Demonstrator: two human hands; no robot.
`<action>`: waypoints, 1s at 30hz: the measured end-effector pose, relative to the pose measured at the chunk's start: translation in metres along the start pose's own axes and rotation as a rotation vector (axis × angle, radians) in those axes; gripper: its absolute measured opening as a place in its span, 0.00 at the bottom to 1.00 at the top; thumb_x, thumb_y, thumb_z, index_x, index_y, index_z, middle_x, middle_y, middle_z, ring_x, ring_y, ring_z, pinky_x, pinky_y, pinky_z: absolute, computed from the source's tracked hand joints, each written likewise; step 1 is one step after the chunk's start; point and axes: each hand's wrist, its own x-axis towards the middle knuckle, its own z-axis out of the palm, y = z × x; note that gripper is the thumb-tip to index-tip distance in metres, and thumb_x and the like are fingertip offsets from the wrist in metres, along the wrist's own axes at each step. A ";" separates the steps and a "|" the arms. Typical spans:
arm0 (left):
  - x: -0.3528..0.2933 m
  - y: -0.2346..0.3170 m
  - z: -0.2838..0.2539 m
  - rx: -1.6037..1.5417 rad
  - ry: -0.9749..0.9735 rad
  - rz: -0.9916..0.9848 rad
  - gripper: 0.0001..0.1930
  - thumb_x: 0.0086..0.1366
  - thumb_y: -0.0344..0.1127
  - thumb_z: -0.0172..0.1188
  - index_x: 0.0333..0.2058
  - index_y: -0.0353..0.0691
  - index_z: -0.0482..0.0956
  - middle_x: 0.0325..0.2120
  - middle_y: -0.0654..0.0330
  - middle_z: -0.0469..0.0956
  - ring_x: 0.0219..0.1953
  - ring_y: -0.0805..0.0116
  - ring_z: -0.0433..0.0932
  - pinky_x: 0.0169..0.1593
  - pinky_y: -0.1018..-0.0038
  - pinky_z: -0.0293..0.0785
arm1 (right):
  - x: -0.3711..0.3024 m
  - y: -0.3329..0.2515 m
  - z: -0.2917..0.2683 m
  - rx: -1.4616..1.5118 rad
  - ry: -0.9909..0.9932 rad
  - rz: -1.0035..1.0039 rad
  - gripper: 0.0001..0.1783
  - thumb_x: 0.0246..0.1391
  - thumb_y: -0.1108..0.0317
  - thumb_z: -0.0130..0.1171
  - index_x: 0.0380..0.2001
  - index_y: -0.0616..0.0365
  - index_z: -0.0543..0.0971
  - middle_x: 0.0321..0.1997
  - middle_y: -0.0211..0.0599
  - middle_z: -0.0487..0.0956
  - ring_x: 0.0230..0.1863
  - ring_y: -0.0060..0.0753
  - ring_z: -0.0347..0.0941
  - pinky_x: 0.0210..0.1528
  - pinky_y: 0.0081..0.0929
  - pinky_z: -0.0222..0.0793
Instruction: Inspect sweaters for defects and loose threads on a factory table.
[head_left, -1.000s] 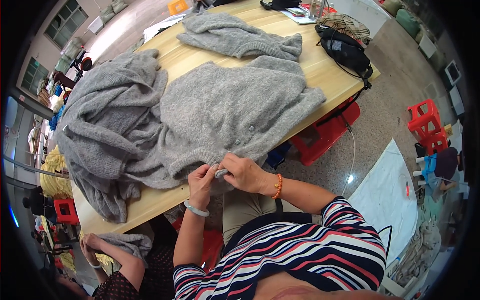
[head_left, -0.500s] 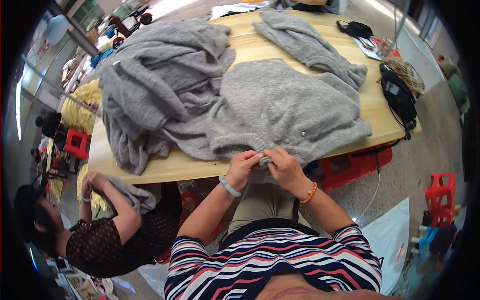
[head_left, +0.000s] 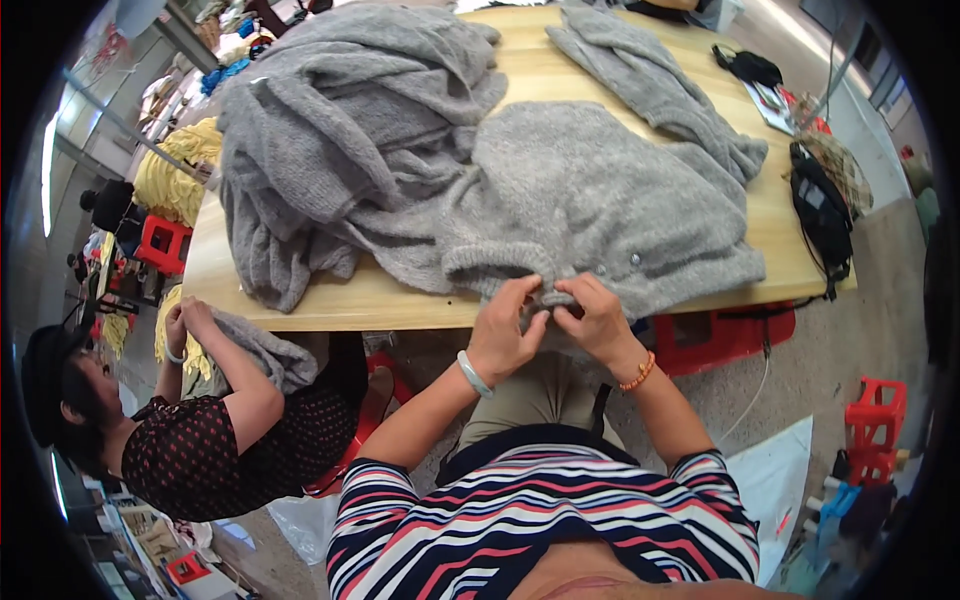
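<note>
A grey fuzzy knit cardigan lies on the table in front of me, with round shiny buttons along its front edge. Its ribbed neckband curves close to the table's near edge. My left hand, a pale bangle at its wrist, has thumb and fingers bent around the knit beside the neckband. Opposite it, my right hand, with an orange bead bracelet, pinches the cardigan's front edge next to the buttons. Between the fingertips a small fold of knit shows; any smaller item there is hidden.
Heaped grey knitwear covers the wooden table's left part. A grey knit piece lies behind the cardigan, and a black bag at the right. A co-worker sits at my left with grey knit. Red stools stand around.
My hands have moved slightly apart at the cardigan's edge, and my left fingers have spread from their tight pinch. The whole view has shifted a little; the garments lie as before.
</note>
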 end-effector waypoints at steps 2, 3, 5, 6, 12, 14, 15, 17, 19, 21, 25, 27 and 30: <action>-0.003 0.000 0.002 0.055 0.006 0.056 0.20 0.53 0.23 0.61 0.47 0.34 0.74 0.39 0.48 0.75 0.39 0.52 0.77 0.42 0.65 0.75 | 0.001 0.001 0.003 -0.004 -0.010 0.009 0.17 0.43 0.74 0.63 0.40 0.62 0.76 0.36 0.46 0.75 0.33 0.49 0.76 0.34 0.37 0.73; -0.003 -0.004 0.001 0.091 -0.015 0.096 0.20 0.53 0.23 0.61 0.47 0.35 0.74 0.39 0.48 0.75 0.40 0.51 0.77 0.43 0.64 0.75 | 0.003 -0.001 0.005 -0.019 -0.021 -0.005 0.17 0.44 0.73 0.63 0.40 0.61 0.76 0.35 0.46 0.75 0.34 0.50 0.76 0.34 0.38 0.73; -0.001 -0.018 0.000 0.144 -0.017 0.131 0.18 0.54 0.22 0.59 0.46 0.35 0.75 0.39 0.48 0.76 0.39 0.50 0.78 0.41 0.65 0.76 | 0.006 -0.009 0.002 -0.052 -0.063 -0.019 0.15 0.44 0.72 0.63 0.39 0.60 0.77 0.36 0.45 0.75 0.34 0.50 0.76 0.35 0.39 0.74; 0.000 -0.021 0.001 0.085 -0.026 0.097 0.16 0.55 0.21 0.58 0.44 0.35 0.76 0.38 0.48 0.76 0.37 0.52 0.78 0.39 0.66 0.76 | 0.006 -0.006 0.004 -0.052 -0.045 -0.028 0.15 0.44 0.73 0.63 0.38 0.61 0.77 0.34 0.44 0.75 0.32 0.48 0.76 0.33 0.37 0.73; 0.000 -0.030 0.007 -0.084 -0.080 -0.079 0.09 0.59 0.19 0.55 0.39 0.32 0.77 0.32 0.58 0.76 0.32 0.71 0.75 0.37 0.78 0.71 | -0.001 0.006 0.010 -0.082 -0.064 -0.031 0.14 0.45 0.72 0.62 0.38 0.61 0.78 0.34 0.45 0.76 0.33 0.48 0.75 0.34 0.38 0.73; -0.003 -0.039 0.008 -0.135 -0.083 -0.184 0.07 0.62 0.21 0.54 0.39 0.33 0.77 0.31 0.63 0.76 0.32 0.77 0.73 0.37 0.80 0.71 | 0.001 0.004 0.007 -0.045 -0.148 0.016 0.13 0.46 0.71 0.60 0.37 0.62 0.78 0.34 0.46 0.76 0.37 0.51 0.76 0.40 0.41 0.73; -0.005 -0.043 0.009 -0.169 -0.088 -0.254 0.06 0.63 0.22 0.54 0.39 0.33 0.77 0.30 0.66 0.76 0.32 0.79 0.73 0.37 0.81 0.70 | 0.000 0.006 0.008 -0.041 -0.151 0.029 0.13 0.46 0.71 0.60 0.37 0.62 0.78 0.34 0.46 0.76 0.37 0.51 0.76 0.40 0.41 0.73; -0.004 -0.052 0.013 -0.224 -0.077 -0.253 0.05 0.66 0.24 0.55 0.39 0.33 0.77 0.30 0.68 0.77 0.32 0.82 0.72 0.37 0.82 0.70 | 0.000 0.011 0.009 -0.016 -0.125 -0.015 0.13 0.45 0.75 0.60 0.37 0.65 0.78 0.32 0.47 0.75 0.34 0.50 0.74 0.36 0.39 0.71; -0.004 -0.059 0.016 -0.369 -0.097 -0.353 0.05 0.67 0.24 0.54 0.39 0.33 0.77 0.31 0.68 0.77 0.31 0.83 0.72 0.36 0.84 0.70 | 0.001 0.011 0.011 -0.006 -0.127 0.028 0.13 0.45 0.76 0.58 0.37 0.66 0.78 0.31 0.49 0.75 0.34 0.52 0.74 0.36 0.40 0.71; -0.003 -0.062 0.020 -0.437 -0.068 -0.371 0.04 0.66 0.26 0.55 0.38 0.33 0.77 0.27 0.70 0.75 0.28 0.84 0.69 0.32 0.84 0.67 | 0.001 0.012 0.013 0.010 -0.132 0.067 0.12 0.45 0.77 0.57 0.37 0.66 0.78 0.31 0.49 0.75 0.33 0.52 0.74 0.36 0.40 0.71; 0.003 -0.059 0.020 -0.514 -0.081 -0.466 0.04 0.67 0.27 0.55 0.37 0.35 0.77 0.25 0.71 0.74 0.24 0.85 0.68 0.28 0.85 0.66 | 0.002 0.012 0.016 0.040 -0.118 0.149 0.12 0.45 0.78 0.55 0.37 0.65 0.79 0.31 0.50 0.76 0.34 0.53 0.75 0.37 0.40 0.71; 0.004 -0.059 0.019 -0.482 -0.089 -0.464 0.04 0.67 0.27 0.55 0.37 0.35 0.77 0.24 0.71 0.73 0.24 0.85 0.68 0.27 0.85 0.66 | 0.002 0.011 0.018 0.048 -0.082 0.219 0.13 0.45 0.79 0.54 0.36 0.66 0.80 0.32 0.51 0.77 0.36 0.53 0.75 0.39 0.40 0.71; 0.002 -0.063 0.020 -0.442 -0.076 -0.427 0.03 0.66 0.26 0.55 0.37 0.34 0.77 0.24 0.71 0.73 0.24 0.85 0.67 0.27 0.84 0.64 | 0.001 0.011 0.023 0.054 -0.054 0.247 0.12 0.45 0.79 0.54 0.36 0.66 0.80 0.34 0.52 0.77 0.37 0.54 0.76 0.40 0.40 0.72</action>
